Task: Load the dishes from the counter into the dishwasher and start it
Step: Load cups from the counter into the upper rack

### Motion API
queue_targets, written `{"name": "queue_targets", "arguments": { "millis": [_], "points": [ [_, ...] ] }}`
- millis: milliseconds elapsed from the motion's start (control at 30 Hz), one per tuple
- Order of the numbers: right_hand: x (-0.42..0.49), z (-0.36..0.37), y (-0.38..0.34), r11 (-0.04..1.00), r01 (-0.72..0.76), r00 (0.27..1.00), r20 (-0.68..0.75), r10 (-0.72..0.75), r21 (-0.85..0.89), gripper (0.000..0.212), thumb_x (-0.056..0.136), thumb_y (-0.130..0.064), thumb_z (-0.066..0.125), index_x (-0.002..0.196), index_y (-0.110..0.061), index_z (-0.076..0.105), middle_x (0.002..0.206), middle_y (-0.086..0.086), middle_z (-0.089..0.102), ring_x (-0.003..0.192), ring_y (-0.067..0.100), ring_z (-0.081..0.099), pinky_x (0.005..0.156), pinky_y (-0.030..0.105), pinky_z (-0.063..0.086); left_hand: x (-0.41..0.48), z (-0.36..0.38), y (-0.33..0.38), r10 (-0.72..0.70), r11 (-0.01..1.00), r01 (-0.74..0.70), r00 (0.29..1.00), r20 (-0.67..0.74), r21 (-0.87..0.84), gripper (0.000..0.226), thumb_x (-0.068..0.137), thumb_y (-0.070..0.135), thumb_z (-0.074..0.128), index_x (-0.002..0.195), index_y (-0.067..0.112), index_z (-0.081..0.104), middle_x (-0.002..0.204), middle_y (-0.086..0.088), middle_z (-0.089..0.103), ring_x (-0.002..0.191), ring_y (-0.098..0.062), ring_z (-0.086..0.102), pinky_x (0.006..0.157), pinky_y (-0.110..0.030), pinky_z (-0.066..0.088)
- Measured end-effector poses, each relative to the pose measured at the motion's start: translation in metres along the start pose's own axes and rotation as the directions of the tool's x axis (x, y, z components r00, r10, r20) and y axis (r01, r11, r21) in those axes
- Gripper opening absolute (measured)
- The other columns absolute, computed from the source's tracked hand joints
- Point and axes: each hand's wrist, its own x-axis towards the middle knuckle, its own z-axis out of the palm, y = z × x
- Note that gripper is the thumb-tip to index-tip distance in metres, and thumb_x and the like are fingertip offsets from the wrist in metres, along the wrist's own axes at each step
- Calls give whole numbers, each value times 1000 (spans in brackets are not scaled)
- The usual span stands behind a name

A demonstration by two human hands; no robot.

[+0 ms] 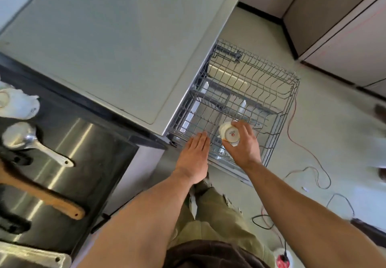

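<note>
Your right hand [243, 144] grips the cup [228, 134], base up and mouth down, directly over the near end of the rack [277, 92], while your left hand [195, 157], flat with fingers straight, holds nothing just beside it.

Both arms stretched out, right hand [243, 142] holding a cup [228, 134]

Left hand [195, 155] is flat, palm down, fingers straight and pressed together, pointing away from the body. The right hand sits just to its right, fingers and thumb curled round the little white cup, whose base is turned up toward the camera. Both forearms are bare, the left coming in from the near middle, the right angling in from the near right corner. The hands are close but not touching.
</note>
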Motion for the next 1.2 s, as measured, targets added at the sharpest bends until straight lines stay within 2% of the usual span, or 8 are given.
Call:
{"name": "queue_targets", "arguments": {
  "millis": [133,233,333,600,767,1033,1100,1200],
  "points": [
    [23,22,38,996,37,973,229,-19,-75,64,80,-13,82,138,-16,55,144,4,50,126,29,52,105,42,46,31,12,12,-51,999,51,996,79,4,84,97,24,49,159,9,-7,167,-13,-12,154,-28,-10,126,-48,0],
    [42,39,59,978,123,900,435,-38,-168,71,83,-10,78,145,-24,48,154,1,42,140,27,41,114,48,39,52,24,20,-87,996,88,987,137,-5,84,97,23,48,159,9,-7,167,-13,-13,154,-29,-11,125,-50,-1],
    [56,51,73,933,258,813,579,-68,-252,76,81,-2,76,146,-28,47,155,-3,41,145,25,32,114,48,38,66,33,22,-116,993,119,978,174,-9,83,96,27,48,160,9,-3,168,-13,-10,155,-29,-9,125,-53,1],
    [65,66,95,911,284,707,707,11,-298,87,83,14,60,155,-27,34,164,-2,25,149,26,23,119,46,32,74,38,28,-166,983,179,963,211,-43,75,103,35,38,160,10,-4,167,-13,-14,154,-29,-13,125,-52,-3],
    [72,78,100,918,270,681,731,31,-291,86,82,9,64,153,-31,36,162,-2,29,145,31,35,112,53,41,75,37,28,-174,983,183,960,218,-22,77,102,37,40,160,8,-2,167,-14,-12,154,-29,-12,125,-52,-3],
    [75,73,86,924,194,713,695,98,-330,83,80,5,71,149,-29,41,157,0,40,140,31,43,108,53,45,67,28,29,-173,984,178,969,175,-12,76,101,35,43,160,6,5,168,-13,-2,155,-28,-4,125,-49,-1],
    [71,63,76,942,152,768,636,77,-298,80,81,5,70,149,-26,42,155,0,42,139,29,44,108,51,45,60,21,28,-167,985,170,977,133,-11,74,101,34,43,159,6,6,168,-14,0,155,-29,-3,126,-49,1],
    [62,42,51,979,145,912,403,-75,-145,58,91,5,54,145,-18,50,148,3,50,136,27,47,108,47,47,49,0,27,-143,989,143,990,-8,-26,71,102,31,41,159,7,6,168,-14,4,155,-28,1,126,-47,7]
  ]
}}
